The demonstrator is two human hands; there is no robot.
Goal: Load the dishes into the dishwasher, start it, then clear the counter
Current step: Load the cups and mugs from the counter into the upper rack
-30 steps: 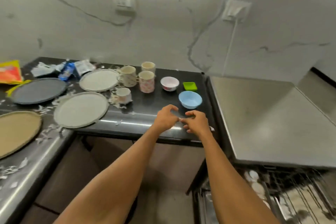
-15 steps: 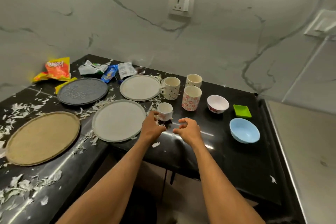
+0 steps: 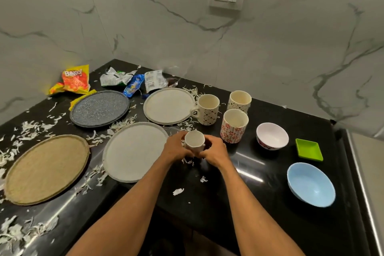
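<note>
Both the left hand (image 3: 176, 148) and right hand (image 3: 215, 150) curl around the small white cup (image 3: 194, 141) between them, seemingly to lift it for loading.

Small white cup (image 3: 194, 140), seemingly upright

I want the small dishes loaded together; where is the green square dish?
Head view: the green square dish sits at the right end of the counter, right of the white bowl and behind the blue bowl.
</note>
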